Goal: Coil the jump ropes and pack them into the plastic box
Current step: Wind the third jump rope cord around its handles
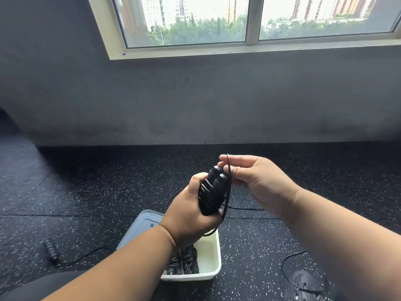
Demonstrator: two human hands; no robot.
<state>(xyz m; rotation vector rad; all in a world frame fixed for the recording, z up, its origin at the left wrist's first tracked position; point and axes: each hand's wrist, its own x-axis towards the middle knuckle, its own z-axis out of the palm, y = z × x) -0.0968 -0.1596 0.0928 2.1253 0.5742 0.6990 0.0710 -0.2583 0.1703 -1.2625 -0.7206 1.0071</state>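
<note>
My left hand grips the two black handles of a jump rope, held together and wound round with its thin black cord. My right hand pinches a loop of that cord just above the handle tips. Slack cord hangs down to the right of the handles. Below my left wrist stands the white plastic box, with a coiled black jump rope lying in its left part.
A grey lid lies against the box's left side. Another jump rope handle with its cord lies on the speckled black floor at left. More loose cord curls by a dark shoe at bottom right. A grey wall stands ahead.
</note>
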